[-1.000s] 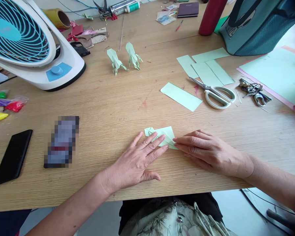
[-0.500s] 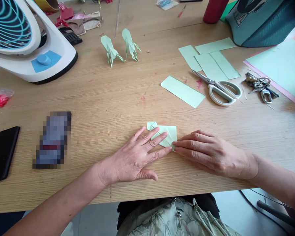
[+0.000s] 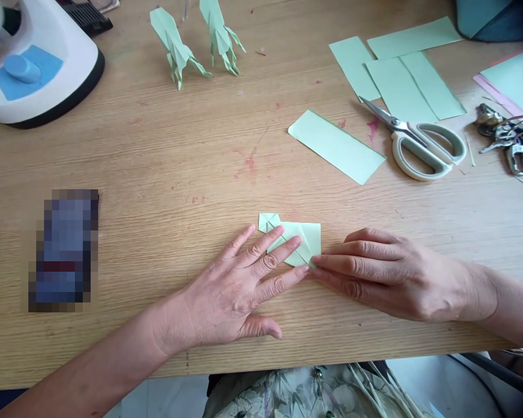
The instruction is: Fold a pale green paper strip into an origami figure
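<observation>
A small folded piece of pale green paper (image 3: 310, 237) lies on the table, with creases and a small square flap at its upper left. My left hand (image 3: 248, 281) rests on it, fingers spread and pressing it down from the left. My right hand (image 3: 381, 273) has its fingers held together at the paper's lower right corner. Its thumb is hidden beneath the hand. Part of the folded paper is covered by my left fingers.
Two folded green paper figures (image 3: 172, 43) stand at the back. Beyond my hands lie a loose green strip (image 3: 336, 146), scissors (image 3: 427, 145), more green strips (image 3: 414, 38) and keys (image 3: 508, 136). A blurred-out phone (image 3: 65, 249) lies left, below a white fan base (image 3: 56, 69).
The view has moved in closer and tilted down, so things at the back and sides slide outward. Both hands keep nearly the same hold on the folded paper.
</observation>
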Demonstrator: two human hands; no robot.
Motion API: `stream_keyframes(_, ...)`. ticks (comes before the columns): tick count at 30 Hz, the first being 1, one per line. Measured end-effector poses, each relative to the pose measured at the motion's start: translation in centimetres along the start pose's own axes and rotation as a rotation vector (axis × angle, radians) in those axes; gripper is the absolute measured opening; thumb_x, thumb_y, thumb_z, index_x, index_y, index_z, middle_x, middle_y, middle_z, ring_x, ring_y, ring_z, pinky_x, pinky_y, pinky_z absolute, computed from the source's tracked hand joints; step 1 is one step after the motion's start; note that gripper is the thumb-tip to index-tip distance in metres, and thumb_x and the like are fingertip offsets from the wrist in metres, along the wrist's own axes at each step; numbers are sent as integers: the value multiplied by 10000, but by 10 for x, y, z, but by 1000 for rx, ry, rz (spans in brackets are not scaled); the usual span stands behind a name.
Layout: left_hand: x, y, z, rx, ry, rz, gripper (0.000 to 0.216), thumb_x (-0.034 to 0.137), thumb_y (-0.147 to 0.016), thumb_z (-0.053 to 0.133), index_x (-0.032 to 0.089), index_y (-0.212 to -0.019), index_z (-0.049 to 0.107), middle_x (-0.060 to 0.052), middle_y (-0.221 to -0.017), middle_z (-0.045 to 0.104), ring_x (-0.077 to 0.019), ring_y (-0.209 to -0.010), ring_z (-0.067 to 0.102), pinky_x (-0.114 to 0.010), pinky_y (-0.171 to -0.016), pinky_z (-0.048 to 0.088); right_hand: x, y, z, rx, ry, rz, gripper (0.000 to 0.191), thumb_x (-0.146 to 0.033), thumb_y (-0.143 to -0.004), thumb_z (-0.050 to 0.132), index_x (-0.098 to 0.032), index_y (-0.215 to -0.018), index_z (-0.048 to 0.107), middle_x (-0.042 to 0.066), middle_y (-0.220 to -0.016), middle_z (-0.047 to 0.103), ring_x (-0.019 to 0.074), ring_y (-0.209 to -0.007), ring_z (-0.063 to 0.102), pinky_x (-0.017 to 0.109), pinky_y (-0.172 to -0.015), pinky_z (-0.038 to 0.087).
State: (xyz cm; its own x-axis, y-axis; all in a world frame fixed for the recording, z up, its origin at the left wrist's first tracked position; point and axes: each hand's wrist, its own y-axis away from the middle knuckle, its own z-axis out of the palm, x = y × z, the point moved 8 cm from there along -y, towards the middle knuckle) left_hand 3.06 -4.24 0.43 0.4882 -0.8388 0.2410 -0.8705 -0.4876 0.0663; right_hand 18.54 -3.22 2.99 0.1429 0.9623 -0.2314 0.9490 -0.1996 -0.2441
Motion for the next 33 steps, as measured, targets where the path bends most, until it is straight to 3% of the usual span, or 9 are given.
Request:
stream_keyframes(7, 0, 0, 0, 0, -4, 3, 785, 723, -930, 336, 256, -1561, 330, -87, -1667, 219, -324, -1554, 147, -557, -1259, 86, 2, -3, -2, 19, -52, 6, 373, -148, -1037, 348, -151, -1185, 690, 119, -1303, 667, 231, -1085, 647, 418, -872, 556)
stream_keyframes(13, 0, 1, 0, 19, 7, -27, 741, 698, -947, 363, 279, -1557, 332, -70, -1664, 238, -315, -1552, 164, -545, -1261, 94, 6, -4, -3, 7, -94, 28, 394, -164, -1044, 321, -187, -1196, 684, 101, -1285, 676, 230, -1091, 637, 421, -882, 556)
stream_keyframes(19, 2, 1, -2, 21, -48, -25, 781, 659, -968, 362, 143, -1553, 318, -91, -1662, 230, -304, -1558, 133, -519, -1271, 86, 3, -2, 0, 12, -71, 21, 368, -138, -1036, 342, -149, -1219, 661, 118, -1317, 657, 223, -1070, 645, 419, -871, 551)
stream_keyframes(24, 7, 3, -4, 20, -146, -38, 727, 617, -994, 356, 145, -1547, 338, -55, -1652, 262, -271, -1553, 164, -495, -1279, 36, -4, -3, 1, 13, 3, -19, 381, -147, -1050, 315, -104, -1202, 662, 165, -1323, 650, 237, -1100, 636, 431, -880, 540)
stream_keyframes(29, 16, 4, -3, 49, -227, -68, 791, 655, -956, 383, 167, -1572, 291, -102, -1639, 290, -302, -1519, 265, -503, -1244, 171, -8, -6, 3, 41, -23, 5, 308, -163, -1020, 440, -37, -1190, 664, 212, -1306, 647, 269, -1169, 607, 414, -910, 539)
stream_keyframes(33, 24, 4, -4, 127, -272, -96, 871, 727, -926, 306, 106, -1533, 372, -143, -1605, 357, -332, -1499, 303, -518, -1225, 207, -10, -8, 4, 99, -55, 20, 295, -199, -999, 491, -60, -1186, 671, 194, -1274, 665, 255, -1159, 602, 414, -946, 531)
